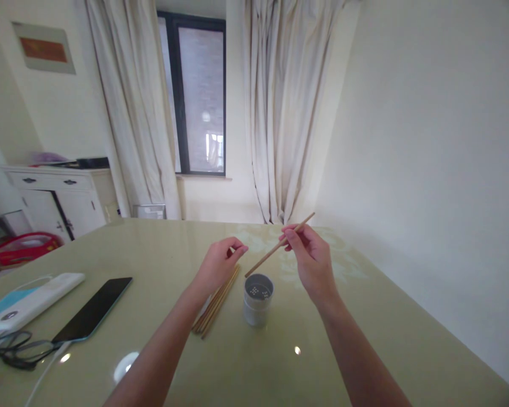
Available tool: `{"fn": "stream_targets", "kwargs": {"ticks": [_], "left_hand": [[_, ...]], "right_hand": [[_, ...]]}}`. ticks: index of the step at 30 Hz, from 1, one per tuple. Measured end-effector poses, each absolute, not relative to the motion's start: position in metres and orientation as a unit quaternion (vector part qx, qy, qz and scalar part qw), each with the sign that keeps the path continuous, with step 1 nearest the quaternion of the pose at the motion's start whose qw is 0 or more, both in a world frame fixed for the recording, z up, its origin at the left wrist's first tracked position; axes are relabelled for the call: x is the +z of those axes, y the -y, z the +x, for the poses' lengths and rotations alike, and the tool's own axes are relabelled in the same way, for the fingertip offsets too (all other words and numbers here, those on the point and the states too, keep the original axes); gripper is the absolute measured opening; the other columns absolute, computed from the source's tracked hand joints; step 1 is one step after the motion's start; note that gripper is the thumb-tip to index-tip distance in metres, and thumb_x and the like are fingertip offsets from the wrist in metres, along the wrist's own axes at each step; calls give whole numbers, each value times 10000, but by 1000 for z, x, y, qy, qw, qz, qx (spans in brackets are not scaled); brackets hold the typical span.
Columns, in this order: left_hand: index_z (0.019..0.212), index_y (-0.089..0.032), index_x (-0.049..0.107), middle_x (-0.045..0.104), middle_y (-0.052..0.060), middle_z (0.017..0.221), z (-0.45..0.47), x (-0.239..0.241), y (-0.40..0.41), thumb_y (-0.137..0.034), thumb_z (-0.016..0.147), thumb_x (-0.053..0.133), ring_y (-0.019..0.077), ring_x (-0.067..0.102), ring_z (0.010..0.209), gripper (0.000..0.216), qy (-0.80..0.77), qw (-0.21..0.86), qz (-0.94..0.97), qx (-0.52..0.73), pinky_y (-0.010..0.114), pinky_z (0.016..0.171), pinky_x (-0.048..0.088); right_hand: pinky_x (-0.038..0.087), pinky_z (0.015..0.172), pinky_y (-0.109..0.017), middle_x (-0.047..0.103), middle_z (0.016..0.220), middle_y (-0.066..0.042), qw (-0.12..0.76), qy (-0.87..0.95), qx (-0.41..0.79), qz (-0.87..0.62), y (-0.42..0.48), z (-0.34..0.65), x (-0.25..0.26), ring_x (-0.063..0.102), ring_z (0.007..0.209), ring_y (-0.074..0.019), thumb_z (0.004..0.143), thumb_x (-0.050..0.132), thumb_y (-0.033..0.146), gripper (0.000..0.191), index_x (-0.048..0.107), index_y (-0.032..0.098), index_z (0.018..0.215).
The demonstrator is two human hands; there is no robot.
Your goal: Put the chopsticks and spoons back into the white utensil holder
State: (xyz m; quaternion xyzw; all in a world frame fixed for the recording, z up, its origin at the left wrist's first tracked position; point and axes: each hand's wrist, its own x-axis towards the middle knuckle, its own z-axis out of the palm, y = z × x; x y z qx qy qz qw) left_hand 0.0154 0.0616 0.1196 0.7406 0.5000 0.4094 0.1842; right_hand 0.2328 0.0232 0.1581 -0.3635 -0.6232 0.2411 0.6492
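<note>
My right hand (311,257) pinches a wooden chopstick (265,257), which slants down to the left. Its lower tip hangs by the rim of a grey utensil holder (257,311); I cannot tell whether it touches. The holder stands upright, and small holes show in its bottom with no chopsticks inside. My left hand (220,260) is closed, thumb and forefinger together, and nothing shows between them. Below and beside it a bundle of several chopsticks (216,305) lies on the table, partly hidden by my left hand and forearm.
On the glossy green table (390,345), a phone (94,310) with a cable, eyeglasses (19,347) and a white power strip-like device (36,302) lie at the left. A wall borders the table's right side. Curtains (286,102) and a window (201,96) stand beyond.
</note>
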Motion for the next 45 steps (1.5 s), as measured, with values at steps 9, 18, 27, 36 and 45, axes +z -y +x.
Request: {"fn": "stream_targets", "kwargs": {"ticks": [9, 18, 27, 36, 45], "left_hand": [[969, -213, 747, 789, 108, 1097, 5, 54, -85, -251, 934, 625, 268, 726, 1046, 132, -649, 100, 747, 99, 323, 832, 491], [1027, -214, 751, 790, 105, 1128, 7, 40, -86, -218, 885, 655, 282, 730, 1098, 171, -678, 116, 724, 54, 331, 870, 525], [1055, -172, 750, 765, 184, 1183, 18, 42, -78, -268, 909, 602, 323, 738, 1082, 229, -699, 93, 707, 54, 372, 857, 546], [794, -158, 759, 804, 110, 828, 2, 92, -80, -328, 868, 663, 227, 739, 782, 209, -630, 185, 683, 319, 292, 702, 500], [895, -170, 767, 780, 47, 817, 32, 146, -29, -464, 866, 753, 133, 634, 657, 296, -350, 336, 703, 520, 231, 585, 463]], "right_hand": [[590, 742, -352, 752, 797, -35, 508, 687, 280, -438, -49, 237, 128, 750, 727, -224, 873, 714, 416, 296, 762, 184, 1051], [556, 759, -309, 772, 802, -44, 451, 724, 262, -452, -60, 226, 105, 747, 753, -207, 934, 594, 302, 179, 740, 202, 908], [535, 756, -337, 801, 847, -63, 423, 725, 224, -495, -61, 222, 98, 741, 764, -225, 925, 622, 289, 193, 789, 195, 944], [550, 751, -338, 789, 845, -66, 507, 692, 207, -470, -53, 225, 116, 727, 756, -211, 957, 607, 370, 237, 769, 196, 970], [532, 613, -264, 769, 864, -49, 574, 670, 329, -337, -28, 214, 142, 723, 768, -184, 984, 622, 415, 242, 733, 200, 973]]}}
